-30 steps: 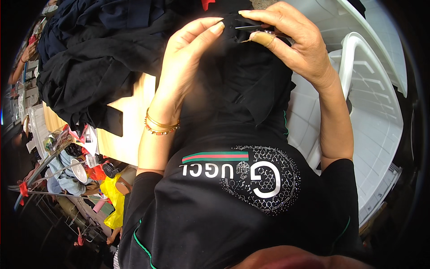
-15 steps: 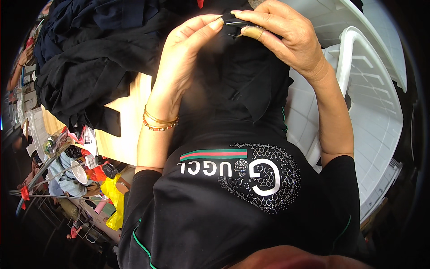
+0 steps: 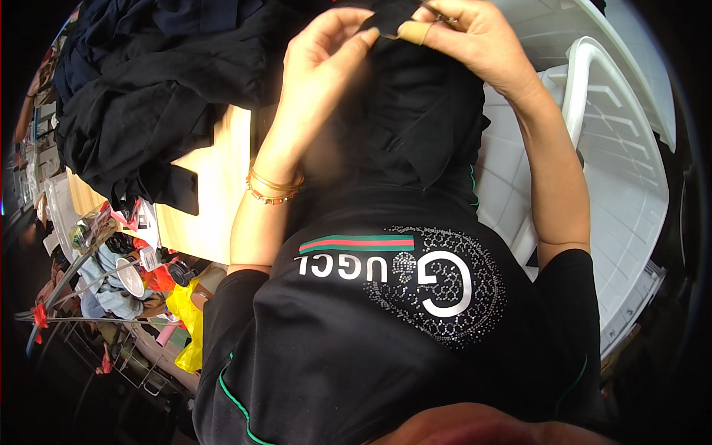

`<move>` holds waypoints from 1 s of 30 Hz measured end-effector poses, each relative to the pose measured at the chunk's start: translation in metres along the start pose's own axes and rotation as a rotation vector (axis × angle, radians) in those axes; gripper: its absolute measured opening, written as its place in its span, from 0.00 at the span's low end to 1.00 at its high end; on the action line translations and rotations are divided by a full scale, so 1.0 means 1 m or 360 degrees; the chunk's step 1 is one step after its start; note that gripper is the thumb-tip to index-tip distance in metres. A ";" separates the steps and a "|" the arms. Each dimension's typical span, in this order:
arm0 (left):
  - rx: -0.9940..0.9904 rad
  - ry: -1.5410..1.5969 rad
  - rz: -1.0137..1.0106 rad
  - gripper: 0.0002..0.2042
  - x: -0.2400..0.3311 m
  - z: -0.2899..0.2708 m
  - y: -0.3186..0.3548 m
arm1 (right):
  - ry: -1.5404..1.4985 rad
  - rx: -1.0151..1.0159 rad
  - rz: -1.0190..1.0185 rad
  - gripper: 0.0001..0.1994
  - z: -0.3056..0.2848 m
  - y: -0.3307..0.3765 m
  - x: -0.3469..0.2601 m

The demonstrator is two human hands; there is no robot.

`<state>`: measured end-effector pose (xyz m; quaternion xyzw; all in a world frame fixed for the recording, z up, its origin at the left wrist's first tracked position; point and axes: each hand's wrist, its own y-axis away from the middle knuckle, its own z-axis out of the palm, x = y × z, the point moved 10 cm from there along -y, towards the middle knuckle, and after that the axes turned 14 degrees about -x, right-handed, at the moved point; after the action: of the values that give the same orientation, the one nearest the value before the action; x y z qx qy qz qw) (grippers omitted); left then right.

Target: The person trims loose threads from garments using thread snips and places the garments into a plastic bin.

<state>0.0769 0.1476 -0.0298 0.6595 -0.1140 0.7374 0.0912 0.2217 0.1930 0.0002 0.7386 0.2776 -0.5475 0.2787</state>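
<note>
Left hand [image 3: 326, 67]: we pinch the black garment [image 3: 415, 111] narrowly.
Right hand [image 3: 475, 44]: we grip its top edge; fingertips cut off.
Bench [image 3: 215, 193]: mostly hidden under dark clothes [image 3: 148, 96].

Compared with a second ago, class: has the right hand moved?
Yes. The right hand, pinching the black garment, has risen toward the picture's top edge, judged against the white plastic chair beside it.

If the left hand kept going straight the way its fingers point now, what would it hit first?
Most likely the right hand: the left hand has its fingers aimed toward it across the black garment both pinch. Depth is unclear, so the cloth may come first.
</note>
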 end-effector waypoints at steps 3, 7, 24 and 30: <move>0.0009 -0.0217 -0.0126 0.11 -0.010 -0.007 0.009 | -0.0006 0.0080 0.0020 0.08 -0.017 0.002 -0.001; -0.0059 0.0183 -0.0205 0.10 -0.022 -0.006 0.017 | 0.0186 0.0331 0.0024 0.08 -0.036 0.009 -0.003; -0.0061 0.0459 -0.0261 0.10 -0.012 0.000 0.020 | 0.0953 0.0357 -0.1927 0.15 0.017 0.041 -0.066; -0.0098 0.0438 -0.0259 0.11 -0.014 -0.001 0.021 | 0.0806 0.0325 -0.1972 0.15 0.020 0.039 -0.069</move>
<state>0.0718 0.1282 -0.0446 0.5561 -0.0693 0.8072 0.1856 0.2194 0.1445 0.0656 0.5712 0.6534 -0.4397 -0.2314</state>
